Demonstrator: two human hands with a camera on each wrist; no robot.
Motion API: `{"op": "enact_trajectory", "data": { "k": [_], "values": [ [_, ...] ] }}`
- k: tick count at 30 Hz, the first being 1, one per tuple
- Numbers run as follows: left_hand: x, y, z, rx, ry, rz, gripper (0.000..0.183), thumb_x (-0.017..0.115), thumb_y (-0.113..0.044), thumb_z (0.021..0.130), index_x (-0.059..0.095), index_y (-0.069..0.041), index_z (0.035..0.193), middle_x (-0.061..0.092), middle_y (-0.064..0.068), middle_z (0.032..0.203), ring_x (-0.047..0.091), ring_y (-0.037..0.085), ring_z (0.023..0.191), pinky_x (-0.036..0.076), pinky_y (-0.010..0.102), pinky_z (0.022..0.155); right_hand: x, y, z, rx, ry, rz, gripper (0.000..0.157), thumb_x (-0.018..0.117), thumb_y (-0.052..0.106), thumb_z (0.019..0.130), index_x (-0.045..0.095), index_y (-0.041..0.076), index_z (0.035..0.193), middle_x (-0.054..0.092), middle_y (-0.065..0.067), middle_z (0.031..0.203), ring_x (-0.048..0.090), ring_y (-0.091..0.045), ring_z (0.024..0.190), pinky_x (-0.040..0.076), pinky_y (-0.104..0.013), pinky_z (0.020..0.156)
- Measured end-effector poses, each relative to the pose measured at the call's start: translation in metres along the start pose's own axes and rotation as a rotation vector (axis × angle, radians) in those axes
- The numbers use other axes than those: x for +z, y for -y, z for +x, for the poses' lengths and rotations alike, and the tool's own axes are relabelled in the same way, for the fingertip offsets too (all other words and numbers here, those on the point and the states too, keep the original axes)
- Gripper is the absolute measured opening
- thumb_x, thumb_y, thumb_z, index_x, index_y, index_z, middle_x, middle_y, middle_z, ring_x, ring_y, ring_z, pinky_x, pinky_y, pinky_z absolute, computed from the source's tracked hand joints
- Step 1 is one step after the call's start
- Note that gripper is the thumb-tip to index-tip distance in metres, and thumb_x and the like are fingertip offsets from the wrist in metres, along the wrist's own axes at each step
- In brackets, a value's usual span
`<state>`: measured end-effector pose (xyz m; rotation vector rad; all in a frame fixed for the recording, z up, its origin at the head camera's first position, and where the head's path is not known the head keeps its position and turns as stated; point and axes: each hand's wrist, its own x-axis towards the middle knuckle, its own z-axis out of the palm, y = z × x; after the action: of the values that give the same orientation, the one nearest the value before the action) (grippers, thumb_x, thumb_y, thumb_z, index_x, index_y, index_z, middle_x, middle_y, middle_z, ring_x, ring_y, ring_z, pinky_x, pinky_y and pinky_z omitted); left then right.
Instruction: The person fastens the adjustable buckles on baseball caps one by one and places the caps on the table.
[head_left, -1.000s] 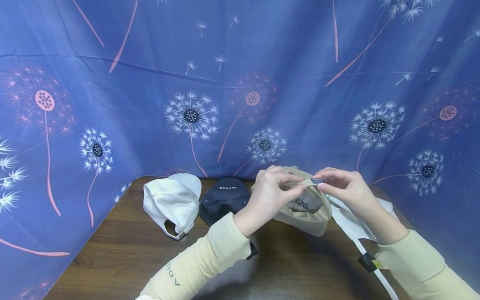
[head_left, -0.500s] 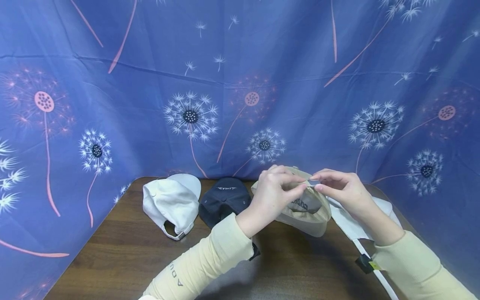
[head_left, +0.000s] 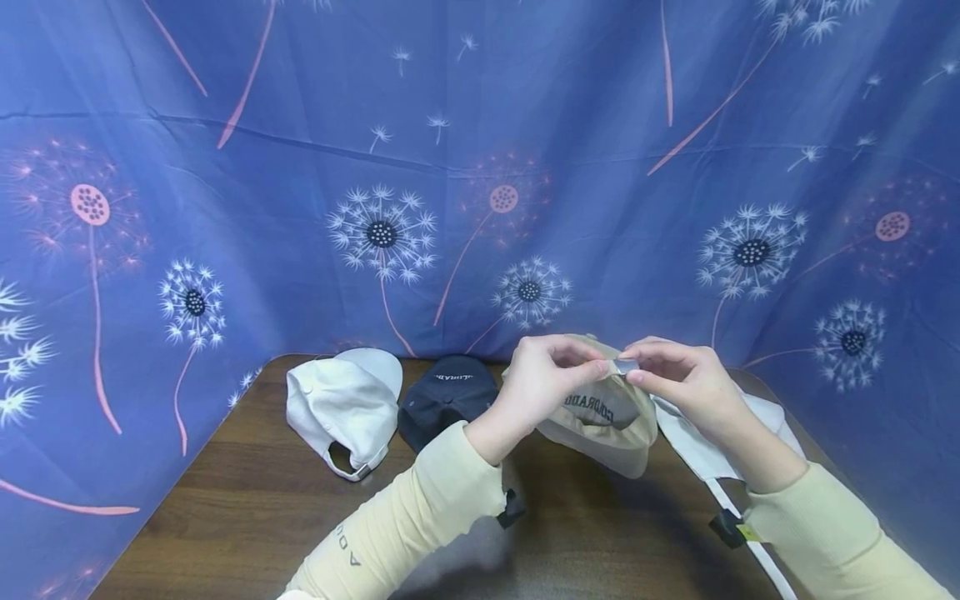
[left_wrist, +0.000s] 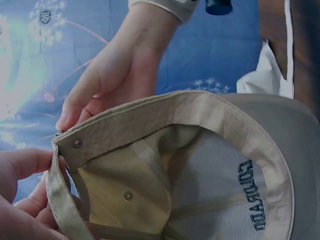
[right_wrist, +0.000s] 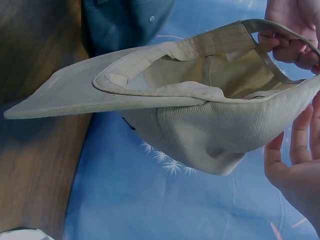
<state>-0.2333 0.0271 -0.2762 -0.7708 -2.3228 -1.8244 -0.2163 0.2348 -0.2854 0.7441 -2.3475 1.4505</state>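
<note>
A beige baseball cap (head_left: 600,458) is held up above the table, its inside facing me and mirrored dark lettering showing through the front panel. My left hand (head_left: 536,383) pinches the cap's back strap (left_wrist: 64,202) between thumb and fingers. My right hand (head_left: 686,375) pinches the other side of the back opening, at a small silver buckle (head_left: 626,366). Both sets of fingertips are close together there. In the left wrist view, a metal eyelet (left_wrist: 77,143) shows in the band near the buckle end. The brim (right_wrist: 65,87) points away from the hands in the right wrist view.
On the wooden table (head_left: 247,517), a white cap (head_left: 341,408) lies at the left with a black cap (head_left: 446,400) beside it. A white cloth item (head_left: 693,437) with a long white strap (head_left: 768,567) lies at the right. A blue dandelion-print curtain (head_left: 480,108) hangs behind.
My left fingers have shifted at the strap, so the silver buckle between the hands shows more fully. The cap has swung slightly left and down. The other caps have stayed put.
</note>
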Motion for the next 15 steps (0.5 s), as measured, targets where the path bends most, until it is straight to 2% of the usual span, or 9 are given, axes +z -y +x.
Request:
{"op": "enact_trajectory", "data": {
  "k": [3,11,15],
  "values": [
    [-0.0009,-0.0022,0.0015,-0.051,0.000,-0.022,0.010,0.074,-0.030,0.071,0.071,-0.023,0.077,0.066,-0.013,0.072,0.061,0.003,0.068,0.049,0.022,0.058,0.0009,-0.0002,0.0006,-0.019,0.001,0.014,0.022,0.062,0.000,0.080,0.061,-0.002,0.101,0.062,0.000,0.099,0.061,-0.011,0.083,0.049,-0.019,0.068],
    [-0.0035,-0.0082,0.0052,-0.047,0.030,0.055,0.004,0.072,-0.023,0.072,0.071,-0.019,0.072,0.064,-0.014,0.064,0.058,0.004,0.064,0.047,0.022,0.055,0.0039,-0.0004,0.0019,-0.037,0.033,0.020,0.022,0.062,-0.001,0.079,0.062,-0.001,0.101,0.063,-0.001,0.097,0.060,-0.013,0.086,0.048,-0.019,0.070],
    [-0.0052,-0.0041,0.0066,-0.051,0.072,0.003,0.005,0.073,-0.023,0.072,0.071,-0.019,0.074,0.065,-0.011,0.067,0.059,0.005,0.066,0.048,0.023,0.057,0.0057,-0.0025,0.0014,-0.045,0.014,0.059,0.021,0.062,-0.003,0.079,0.062,-0.003,0.100,0.063,-0.002,0.095,0.061,-0.013,0.088,0.049,-0.019,0.073]
  ]
}}
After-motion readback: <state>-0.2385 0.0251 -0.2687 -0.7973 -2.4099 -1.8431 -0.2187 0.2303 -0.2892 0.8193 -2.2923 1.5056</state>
